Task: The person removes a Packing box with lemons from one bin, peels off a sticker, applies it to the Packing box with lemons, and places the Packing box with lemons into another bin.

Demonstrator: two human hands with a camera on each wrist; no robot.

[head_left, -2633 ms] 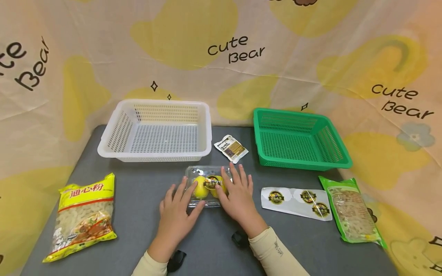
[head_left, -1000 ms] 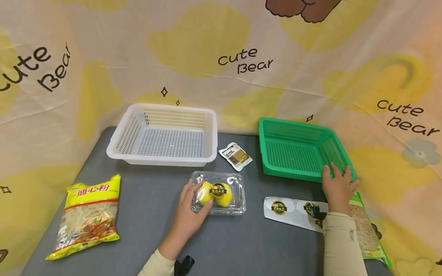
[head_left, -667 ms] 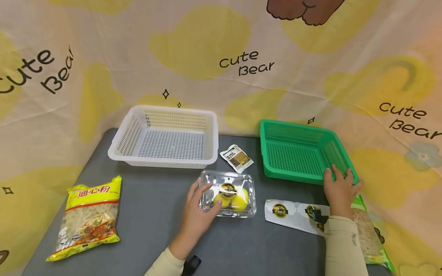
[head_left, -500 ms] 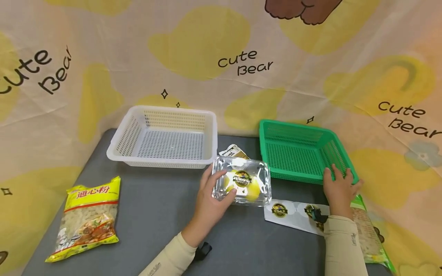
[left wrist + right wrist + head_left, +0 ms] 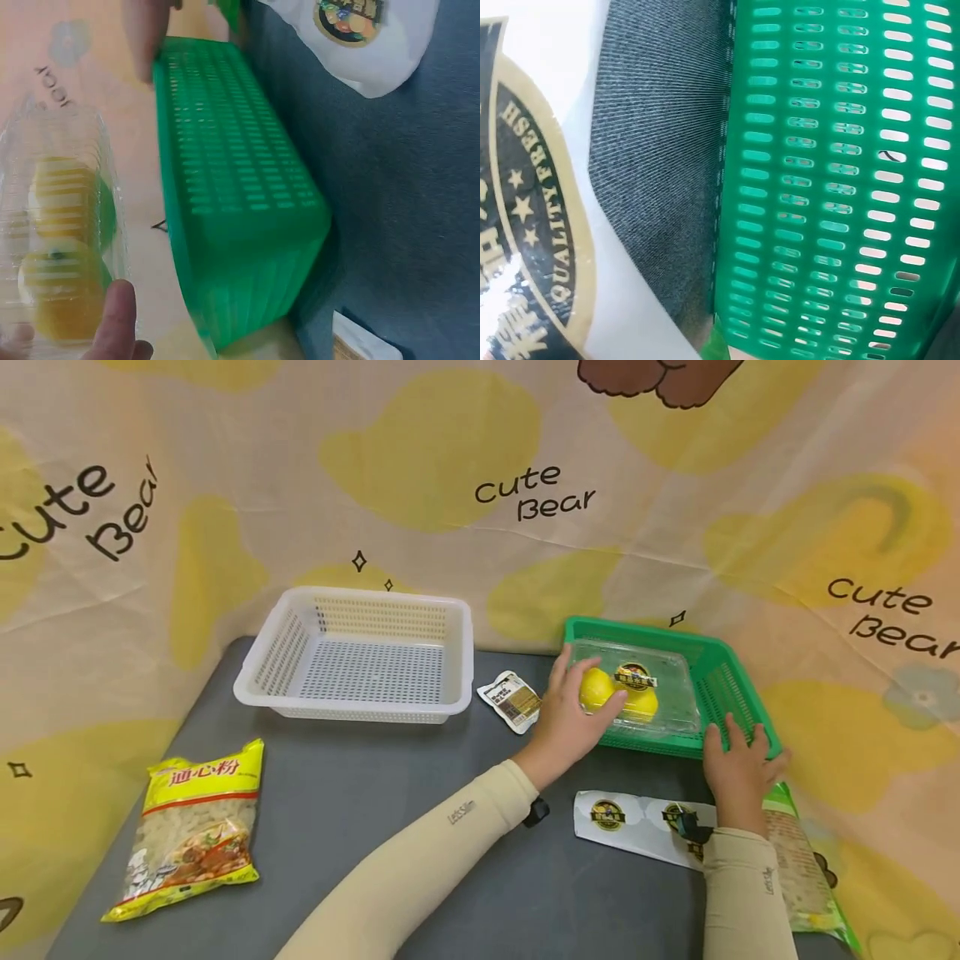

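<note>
My left hand [image 5: 567, 721] grips the left end of a clear plastic clamshell box [image 5: 675, 693] with two yellow fruits [image 5: 640, 702] and a round dark label inside view on its lid. In the left wrist view the box [image 5: 112, 165] hangs above the rim of the green basket [image 5: 247, 165], apart from it. At the basket's near right corner, my right hand [image 5: 738, 777] holds the rim with its fingers over the edge. The right wrist view shows the slotted green wall [image 5: 832, 172] but not the fingers.
A white basket [image 5: 465, 660] stands at the back left. Between the baskets lies a small sachet [image 5: 512, 702]. A label sheet [image 5: 637, 827] and a green-edged bag [image 5: 802, 868] lie near the right arm. A yellow pasta bag [image 5: 191, 827] lies at left.
My left hand has lifted the clamshell box off the table and carried it right, over the green basket. My right hand has left the box and moved to the basket's corner.
</note>
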